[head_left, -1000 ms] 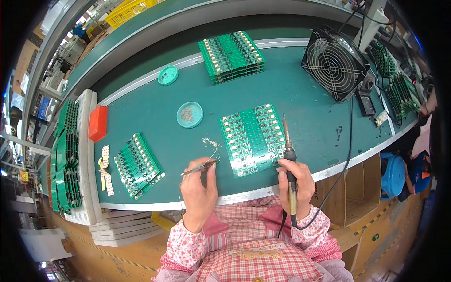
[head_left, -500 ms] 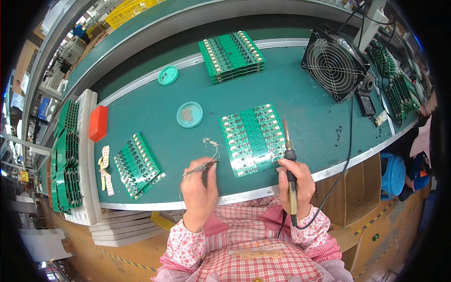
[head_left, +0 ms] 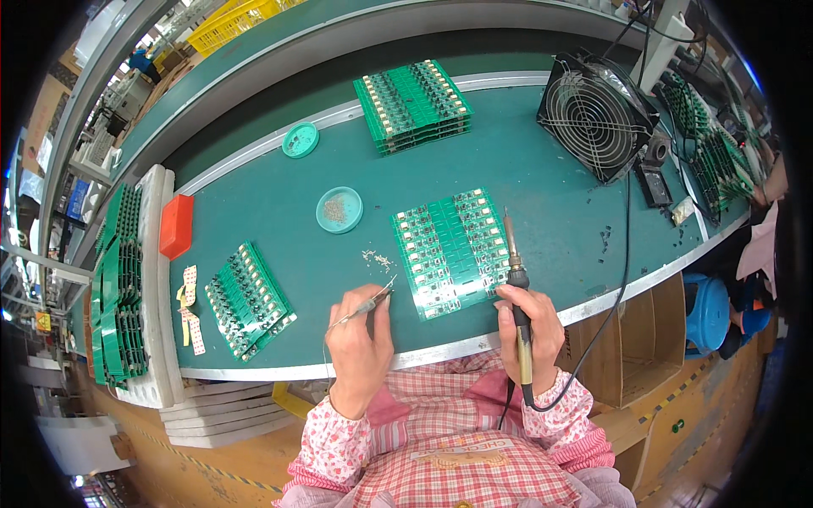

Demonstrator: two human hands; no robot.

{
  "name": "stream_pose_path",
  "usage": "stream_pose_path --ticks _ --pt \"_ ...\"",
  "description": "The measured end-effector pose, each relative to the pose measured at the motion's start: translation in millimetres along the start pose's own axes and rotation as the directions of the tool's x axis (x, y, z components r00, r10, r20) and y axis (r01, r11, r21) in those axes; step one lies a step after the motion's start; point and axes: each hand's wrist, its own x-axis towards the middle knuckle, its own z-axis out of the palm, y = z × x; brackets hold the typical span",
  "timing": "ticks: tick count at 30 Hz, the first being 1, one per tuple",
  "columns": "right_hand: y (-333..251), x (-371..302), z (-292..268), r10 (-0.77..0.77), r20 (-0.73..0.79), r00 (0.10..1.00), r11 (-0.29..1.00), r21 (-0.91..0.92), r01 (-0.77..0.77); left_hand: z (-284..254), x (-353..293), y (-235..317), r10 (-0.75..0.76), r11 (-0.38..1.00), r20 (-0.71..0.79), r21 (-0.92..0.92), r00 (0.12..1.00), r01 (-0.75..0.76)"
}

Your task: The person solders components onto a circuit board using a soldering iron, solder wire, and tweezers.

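Note:
My left hand (head_left: 359, 336) is closed on a pair of metal tweezers (head_left: 366, 306), tips pointing up and right beside a scatter of tiny pale parts (head_left: 378, 259). A thin wire hangs down from the same hand. In my right hand (head_left: 533, 324) is a soldering iron (head_left: 516, 278), its tip pointing away from me along the right edge of a green circuit board (head_left: 450, 252). The board lies flat between my hands, with rows of small white and black components. Neither tool visibly touches it.
A dish of tiny parts (head_left: 340, 210), another small dish (head_left: 301, 140) and a board stack (head_left: 413, 107) stand farther back. Left are more boards (head_left: 248, 302) and a red box (head_left: 176, 227). A black fan (head_left: 598, 123) and an iron holder (head_left: 654, 182) stand right; the iron's cord crosses the mat.
The view has shifted slightly. The tweezers in my left hand now angle more upward, nearer the scattered parts. My right hand keeps the soldering iron in nearly the same pose.

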Motion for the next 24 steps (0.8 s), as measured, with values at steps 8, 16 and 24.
stream_pose_path --ticks 8,16,24 --pt "0 0 -1 0.007 0.005 1.000 1.000 0.001 -0.007 -2 2 1 0.058 0.998 0.019 0.001 0.998 -0.058" --pt "-11 -8 -11 0.152 -0.001 0.988 0.977 0.151 -0.150 -3 -8 9 -0.060 0.986 0.053 -0.155 0.997 0.067" --pt "-16 -22 -27 0.100 0.056 0.993 0.966 0.234 -0.110 3 -18 23 -0.036 0.970 0.171 -0.231 0.985 0.076"
